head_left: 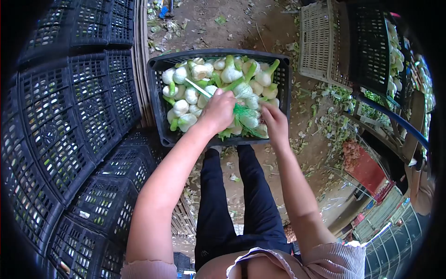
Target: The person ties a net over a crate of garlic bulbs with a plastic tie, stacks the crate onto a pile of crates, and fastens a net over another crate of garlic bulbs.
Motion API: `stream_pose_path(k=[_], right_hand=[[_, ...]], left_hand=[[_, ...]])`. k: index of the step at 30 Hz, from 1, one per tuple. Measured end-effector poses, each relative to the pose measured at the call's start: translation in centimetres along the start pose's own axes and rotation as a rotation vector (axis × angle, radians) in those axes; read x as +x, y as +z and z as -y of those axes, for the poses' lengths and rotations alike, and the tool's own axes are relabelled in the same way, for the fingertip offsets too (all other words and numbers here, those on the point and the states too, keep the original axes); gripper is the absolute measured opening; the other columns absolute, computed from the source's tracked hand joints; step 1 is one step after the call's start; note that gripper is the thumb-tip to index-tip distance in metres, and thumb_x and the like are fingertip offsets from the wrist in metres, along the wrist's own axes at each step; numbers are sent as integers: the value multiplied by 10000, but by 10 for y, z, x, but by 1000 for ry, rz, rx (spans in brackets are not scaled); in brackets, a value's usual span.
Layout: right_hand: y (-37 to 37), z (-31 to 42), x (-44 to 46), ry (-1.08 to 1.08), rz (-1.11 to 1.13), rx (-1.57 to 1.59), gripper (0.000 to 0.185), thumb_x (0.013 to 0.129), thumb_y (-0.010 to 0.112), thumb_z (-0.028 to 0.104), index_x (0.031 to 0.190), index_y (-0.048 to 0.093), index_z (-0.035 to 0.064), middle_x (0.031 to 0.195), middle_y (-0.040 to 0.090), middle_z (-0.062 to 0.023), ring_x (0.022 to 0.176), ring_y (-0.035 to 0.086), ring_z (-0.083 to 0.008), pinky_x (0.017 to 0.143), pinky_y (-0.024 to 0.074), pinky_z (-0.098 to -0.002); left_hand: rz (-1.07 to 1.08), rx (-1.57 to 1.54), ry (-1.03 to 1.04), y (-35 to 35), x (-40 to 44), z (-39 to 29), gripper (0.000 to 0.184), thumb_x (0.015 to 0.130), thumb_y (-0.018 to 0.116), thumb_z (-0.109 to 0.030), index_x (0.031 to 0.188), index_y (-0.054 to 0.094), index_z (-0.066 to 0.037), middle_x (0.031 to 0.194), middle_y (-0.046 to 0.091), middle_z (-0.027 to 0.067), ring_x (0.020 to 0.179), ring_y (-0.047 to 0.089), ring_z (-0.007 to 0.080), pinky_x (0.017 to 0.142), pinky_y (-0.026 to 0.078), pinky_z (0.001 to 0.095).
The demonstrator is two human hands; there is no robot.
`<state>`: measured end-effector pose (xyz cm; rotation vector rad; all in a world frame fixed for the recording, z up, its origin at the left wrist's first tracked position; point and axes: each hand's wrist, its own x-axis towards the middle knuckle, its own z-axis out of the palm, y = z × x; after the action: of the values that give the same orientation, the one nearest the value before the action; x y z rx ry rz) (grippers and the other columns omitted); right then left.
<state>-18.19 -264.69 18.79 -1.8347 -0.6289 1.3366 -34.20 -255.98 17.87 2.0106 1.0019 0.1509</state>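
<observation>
A black plastic crate (155,100) full of whitish bulbs with short green stalks, which look like fennel (231,73), stands in front of my legs. Over its middle, my left hand (220,110) is closed on fine green net-like strands (242,114). These spread over several bulbs (252,102) on its right. A narrow pale strip (199,87) sticks out beyond my left fingers; whether it is a blade or a stem I cannot tell. My right hand (275,122) is at the crate's right side, fingers pinched together beside the netted bulbs. What they hold is hidden.
Tall stacks of black crates (93,88) rise on the left. At the right are a beige crate (317,44) and a black crate (369,44), with more bulbs (395,58) beyond. Leaf scraps (332,123) litter the dirt floor. A person's arm (418,183) shows far right.
</observation>
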Motion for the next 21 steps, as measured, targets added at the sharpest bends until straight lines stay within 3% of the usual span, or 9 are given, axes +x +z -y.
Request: stream_pose_path(k=[4, 7, 10, 11, 14, 15, 18, 19, 21], right_hand=[[33, 17, 38, -66, 319, -32, 199, 824, 513, 148, 954, 580, 13, 780, 575, -10, 694, 503, -68, 595, 418, -205], [46, 18, 34, 20, 205, 106, 141, 833, 495, 155, 864, 564, 36, 779, 580, -14, 652, 479, -67, 607, 403, -202], [57, 29, 42, 128, 147, 353, 135, 844, 493, 204, 849, 512, 70, 832, 574, -7, 622, 448, -45, 540, 384, -181], [62, 29, 51, 62, 242, 349, 136, 854, 478, 212, 850, 494, 76, 783, 552, 16, 576, 401, -34, 487, 342, -170], [70, 36, 82, 169, 590, 22, 142, 865, 459, 219, 835, 497, 85, 761, 527, 32, 570, 389, -29, 464, 323, -172], [73, 48, 83, 47, 624, -342, 174, 876, 438, 237, 895, 512, 81, 742, 509, 28, 614, 422, -42, 535, 369, -184], [77, 58, 96, -86, 914, -382, 259, 871, 444, 273, 1031, 507, 80, 785, 544, 7, 728, 489, -79, 679, 411, -224], [76, 64, 97, 3, 1003, -445, 315, 851, 484, 276, 1089, 508, 72, 837, 577, -9, 852, 508, -107, 806, 390, -252], [84, 75, 102, 19, 1214, -604, 295, 834, 514, 258, 1047, 541, 56, 849, 589, -13, 862, 513, -105, 816, 389, -249]], left_hand=[[-21, 23, 18, -1, -5, 0, 181, 620, 524, 5, 797, 559, 8, 863, 497, 108, 850, 430, 288, 751, 389, 343], [-139, -15, 62, 4, -8, 1, 124, 636, 507, 17, 752, 552, 14, 864, 475, 110, 854, 427, 288, 738, 385, 340], [-116, -41, -68, -1, -16, -3, 96, 720, 479, -44, 714, 566, -5, 935, 471, 119, 863, 444, 272, 745, 403, 354], [-106, -63, -45, -2, -19, -2, 93, 728, 465, -51, 747, 545, -8, 958, 448, 133, 912, 431, 281, 773, 391, 371], [-129, -75, -38, 4, -21, 5, 115, 735, 473, -74, 807, 535, -9, 957, 452, 144, 926, 447, 307, 770, 389, 408], [-69, -119, -147, 6, -19, 7, 193, 737, 489, -100, 905, 506, -6, 965, 447, 170, 917, 469, 342, 761, 397, 431], [-42, -83, -12, 0, -22, 8, 92, 694, 520, -70, 708, 555, 14, 975, 442, 156, 946, 439, 321, 737, 404, 404], [-85, -67, 87, 4, -23, 12, 100, 707, 518, -84, 715, 566, 3, 1039, 444, 173, 987, 442, 340, 751, 410, 411], [96, -112, -13, 3, -24, 16, 105, 710, 515, -88, 729, 558, 6, 1062, 441, 187, 999, 444, 346, 767, 408, 408]])
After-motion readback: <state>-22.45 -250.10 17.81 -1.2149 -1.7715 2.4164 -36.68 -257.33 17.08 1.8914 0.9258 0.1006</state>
